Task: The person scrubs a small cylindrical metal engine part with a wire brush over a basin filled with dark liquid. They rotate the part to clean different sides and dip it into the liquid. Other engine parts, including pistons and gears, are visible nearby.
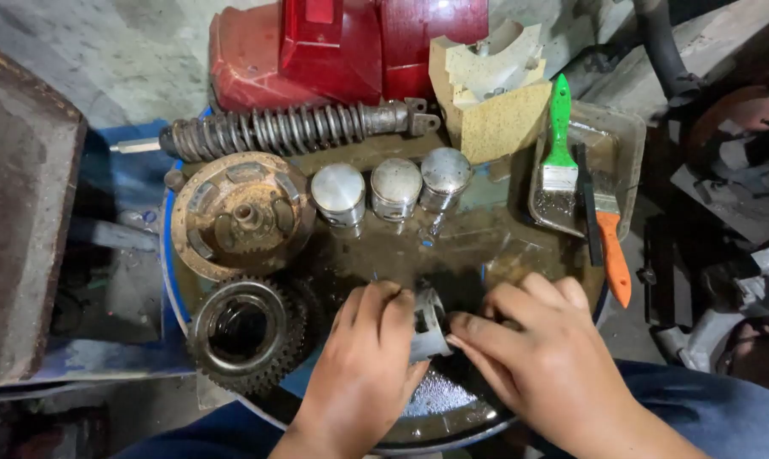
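Left hand [363,365] and right hand [546,357] both closed on one small grey metal piston [429,327], fingers [478,327] wrapped narrow about its skirt, low over the oily round worktop [478,255] near its front edge. Behind, well apart: three pistons [393,189] upright in a row. Left: rusty clutch plate [240,212], toothed gear [244,331]. Rear: coil shock absorber [291,129]. Right: tray [627,140] with green-handled brush [559,140] and orange-handled brush [612,255].
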